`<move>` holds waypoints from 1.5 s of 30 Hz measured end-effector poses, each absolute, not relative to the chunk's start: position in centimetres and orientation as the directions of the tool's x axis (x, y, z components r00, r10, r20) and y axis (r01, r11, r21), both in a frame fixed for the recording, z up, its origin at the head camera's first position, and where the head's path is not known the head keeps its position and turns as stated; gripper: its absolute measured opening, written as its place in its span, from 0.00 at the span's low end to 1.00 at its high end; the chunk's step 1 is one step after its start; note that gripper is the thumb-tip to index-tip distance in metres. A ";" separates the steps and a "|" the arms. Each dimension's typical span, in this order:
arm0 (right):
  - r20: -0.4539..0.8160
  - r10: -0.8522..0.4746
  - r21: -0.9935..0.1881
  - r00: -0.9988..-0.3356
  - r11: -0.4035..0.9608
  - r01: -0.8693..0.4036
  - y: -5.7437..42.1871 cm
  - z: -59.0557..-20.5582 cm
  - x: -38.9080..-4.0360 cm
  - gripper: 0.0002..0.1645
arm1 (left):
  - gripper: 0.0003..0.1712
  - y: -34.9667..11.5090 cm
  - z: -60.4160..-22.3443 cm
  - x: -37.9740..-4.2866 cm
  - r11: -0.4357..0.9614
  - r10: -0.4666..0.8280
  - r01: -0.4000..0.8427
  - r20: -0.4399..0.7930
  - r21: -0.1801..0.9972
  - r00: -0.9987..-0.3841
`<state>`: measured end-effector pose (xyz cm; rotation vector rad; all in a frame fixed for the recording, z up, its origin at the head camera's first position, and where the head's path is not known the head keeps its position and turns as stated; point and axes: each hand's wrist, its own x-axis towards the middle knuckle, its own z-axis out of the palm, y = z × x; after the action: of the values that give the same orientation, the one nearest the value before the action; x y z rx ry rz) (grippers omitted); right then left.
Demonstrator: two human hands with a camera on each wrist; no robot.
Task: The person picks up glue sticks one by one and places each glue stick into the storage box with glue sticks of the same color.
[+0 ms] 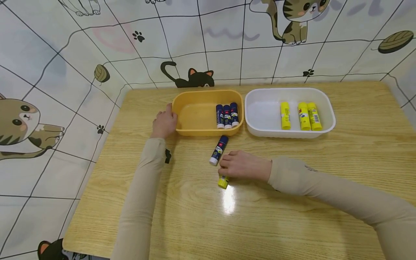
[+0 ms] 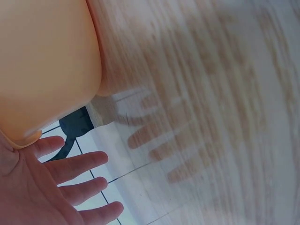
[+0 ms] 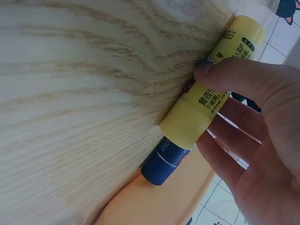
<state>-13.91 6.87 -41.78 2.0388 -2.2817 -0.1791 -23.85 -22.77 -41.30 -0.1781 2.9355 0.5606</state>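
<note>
My right hand (image 1: 238,165) pinches a yellow glue stick (image 3: 211,84) between thumb and fingers, low at the wooden tabletop. In the head view the hand covers most of that stick. Just beyond it lies a dark blue glue stick (image 1: 219,150) with a white end, slanted in front of the orange-yellow basket (image 1: 195,133). My left hand (image 1: 164,122) rests at the left end of this basket, against its rim, and its fingers (image 2: 77,166) are extended in the left wrist view. Inside the basket, three blue glue sticks (image 1: 226,116) lie side by side at the right.
A white basket (image 1: 263,133) stands right of the orange-yellow one, with three yellow glue sticks (image 1: 304,116) in its right half. Both baskets are near the back edge of the wooden table (image 1: 276,224). Walls (image 1: 221,36) with cat drawings border the table behind and at the left.
</note>
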 end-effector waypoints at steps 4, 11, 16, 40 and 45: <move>-0.024 -0.993 0.152 -0.112 0.107 -0.983 7.1 -41.6 -13.8 0.06 | 0.30 -22.8 -41.4 -23.9 0.930 -0.086 -0.134 -0.153 0.342 -0.985; 0.003 -0.992 0.144 -0.127 0.126 -0.982 7.8 -41.2 -13.7 0.07 | 0.30 -22.9 -41.4 -23.8 0.933 -0.083 -0.128 -0.144 0.337 -0.986; -0.021 -0.991 0.136 -0.131 0.127 -0.982 8.3 -41.0 -13.9 0.09 | 0.31 -23.0 -41.5 -23.8 0.931 -0.082 -0.129 -0.148 0.343 -0.986; -0.080 -0.959 0.161 -0.273 0.258 -0.953 14.1 -38.2 -15.4 0.15 | 0.31 -22.8 -41.4 -23.9 0.930 -0.082 -0.130 -0.151 0.343 -0.985; -0.108 -0.948 0.124 -0.300 0.287 -0.950 15.1 -38.1 -15.7 0.17 | 0.31 -22.7 -41.4 -23.8 0.931 -0.083 -0.134 -0.161 0.338 -0.984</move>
<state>-15.70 15.09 -38.05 1.8657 -2.5304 -0.2594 -23.84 -22.73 -41.35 -0.1659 2.9454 0.5310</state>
